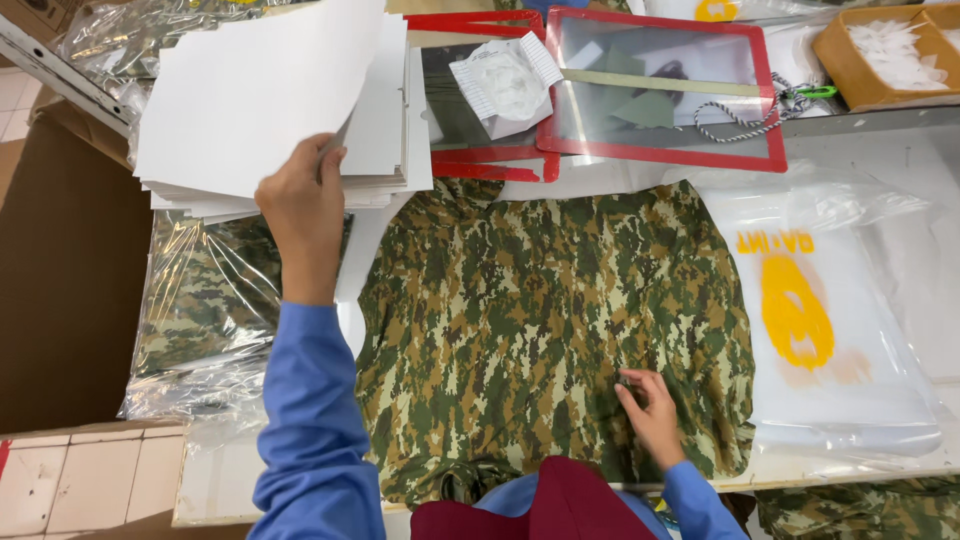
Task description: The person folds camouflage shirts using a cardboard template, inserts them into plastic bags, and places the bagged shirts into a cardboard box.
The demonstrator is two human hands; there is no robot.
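Note:
A camouflage garment [560, 320] in green, brown and tan lies spread flat on the table in front of me. My left hand [300, 195] is raised at the upper left and grips a large white sheet of card [250, 90], lifted off a stack of white sheets [385, 150] underneath. My right hand [652, 410] rests on the garment's lower right part, fingers bent and pressing the fabric. Both arms wear blue sleeves.
A bagged camouflage garment [205, 310] lies at the left. Clear plastic bags with a yellow print [810, 320] lie to the right. Red-framed clear boards [660, 90] sit at the back, with a small white packet [505, 85], a cardboard box [880, 50] and brown cartons [70, 290].

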